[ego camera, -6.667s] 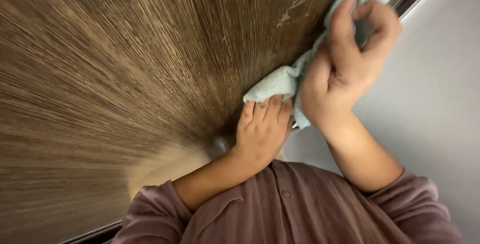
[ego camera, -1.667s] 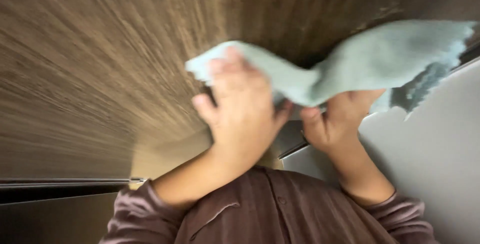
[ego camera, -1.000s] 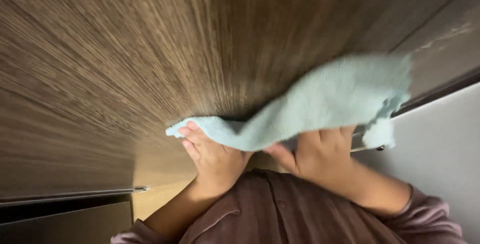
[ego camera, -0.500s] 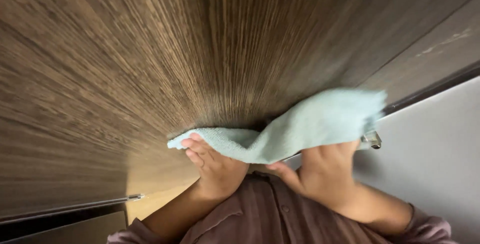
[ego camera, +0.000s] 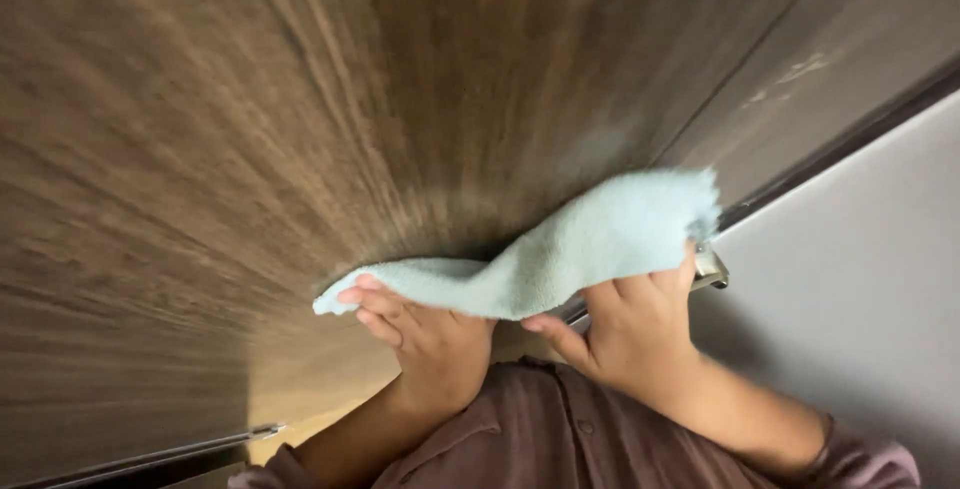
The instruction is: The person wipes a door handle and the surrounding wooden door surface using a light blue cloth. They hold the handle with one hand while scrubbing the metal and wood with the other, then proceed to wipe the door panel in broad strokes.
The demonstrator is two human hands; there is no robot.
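Note:
A pale blue-green cloth [ego camera: 560, 254] is stretched between both hands, low against a brown wood-grain door [ego camera: 380, 119]. My left hand [ego camera: 425, 334] pinches the cloth's left end with fingers curled under it. Gripping the wider right end is my right hand [ego camera: 630, 334], fingers over the cloth's edge. Both wrists come up out of mauve sleeves at the bottom of the view.
A metal hinge or latch piece [ego camera: 712, 269] shows just right of my right hand, at the door's edge. A grey wall [ego camera: 860, 279] fills the right side. A thin metal strip [ego camera: 170, 454] runs along the lower left.
The cloth was held higher and spread wide; both hands have since dropped lower, with the cloth folded smaller between them. The view has tilted slightly.

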